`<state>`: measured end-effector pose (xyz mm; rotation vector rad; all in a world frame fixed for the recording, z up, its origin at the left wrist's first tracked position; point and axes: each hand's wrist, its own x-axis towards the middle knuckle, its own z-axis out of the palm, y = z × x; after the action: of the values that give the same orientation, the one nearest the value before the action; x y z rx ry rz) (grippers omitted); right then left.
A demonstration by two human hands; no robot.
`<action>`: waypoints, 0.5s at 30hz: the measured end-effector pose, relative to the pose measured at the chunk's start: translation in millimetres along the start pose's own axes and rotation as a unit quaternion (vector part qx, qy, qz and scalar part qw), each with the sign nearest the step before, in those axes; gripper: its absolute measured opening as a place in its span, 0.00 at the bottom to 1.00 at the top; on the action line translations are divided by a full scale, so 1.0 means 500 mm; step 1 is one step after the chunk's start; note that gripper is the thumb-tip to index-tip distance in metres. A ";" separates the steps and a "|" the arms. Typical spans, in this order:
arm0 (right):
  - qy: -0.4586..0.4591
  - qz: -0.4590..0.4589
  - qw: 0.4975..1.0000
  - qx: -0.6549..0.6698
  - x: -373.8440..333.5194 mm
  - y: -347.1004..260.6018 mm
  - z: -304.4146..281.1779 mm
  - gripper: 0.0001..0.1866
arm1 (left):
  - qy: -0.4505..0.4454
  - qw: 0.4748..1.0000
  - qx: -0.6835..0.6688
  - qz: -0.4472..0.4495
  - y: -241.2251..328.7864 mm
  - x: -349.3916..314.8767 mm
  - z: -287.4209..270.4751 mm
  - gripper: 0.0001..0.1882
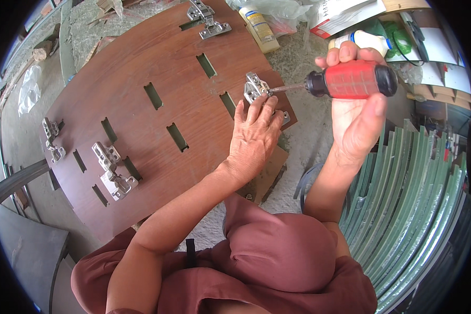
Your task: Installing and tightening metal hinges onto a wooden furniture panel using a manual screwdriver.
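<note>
A brown wood-grain door panel with several rectangular slots lies before me. At its right end sits a silver cabinet hinge. My left hand holds this hinge, its fingertips bent over it and hiding part of its lower end. In my right hand is a screwdriver with a red and black handle, which lies across the fingers with the palm turned up. Its shaft runs left, and the tip meets the hinge beside my left fingertips. Other hinges rest on the panel: one at the top, one at lower left, one at far left.
Many greenish sheets stand on edge at the right. Beyond the panel are a yellowish bottle, a white bottle and a red-and-white box. A dark bar reaches toward the panel's left edge. Cardboard lies below its right end.
</note>
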<state>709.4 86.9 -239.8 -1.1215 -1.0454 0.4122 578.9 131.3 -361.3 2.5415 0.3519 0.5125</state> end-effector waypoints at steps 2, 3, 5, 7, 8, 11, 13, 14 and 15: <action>0.048 -0.031 0.996 -0.075 0.003 -0.005 0.012 0.30 | 0.003 1.000 -0.003 0.000 0.001 0.000 0.002 0.20; 0.048 -0.031 0.996 -0.075 0.003 -0.008 0.014 0.30 | 0.007 1.000 -0.004 0.000 0.001 0.000 0.002 0.20; 0.081 -0.005 0.995 -0.063 0.002 -0.011 0.016 0.34 | 0.010 1.000 -0.004 0.001 0.001 -0.001 0.003 0.20; 0.060 -0.006 0.997 -0.048 -0.005 0.003 -0.012 0.35 | 0.009 1.000 -0.005 0.001 0.002 -0.001 0.001 0.20; 0.039 -0.007 0.999 -0.034 -0.008 0.007 -0.025 0.38 | 0.010 1.000 -0.004 0.001 0.003 0.000 0.002 0.20; -0.010 0.004 0.997 0.075 -0.001 -0.002 -0.027 0.43 | 0.004 1.000 -0.004 -0.002 0.000 -0.003 0.004 0.20; 0.023 0.029 0.995 0.088 -0.003 -0.005 -0.020 0.43 | 0.011 1.000 -0.004 0.000 -0.001 -0.003 0.007 0.20; 0.036 0.027 0.995 0.086 -0.004 -0.002 -0.022 0.43 | 0.011 1.000 -0.005 0.000 0.000 -0.002 0.008 0.20; 0.050 0.025 0.995 0.085 -0.003 0.000 -0.021 0.43 | 0.007 1.000 -0.002 -0.001 0.000 -0.002 0.007 0.20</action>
<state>717.4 80.0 -241.1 -1.0076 -0.8800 0.4715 579.6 129.3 -364.5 2.5347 0.3581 0.5297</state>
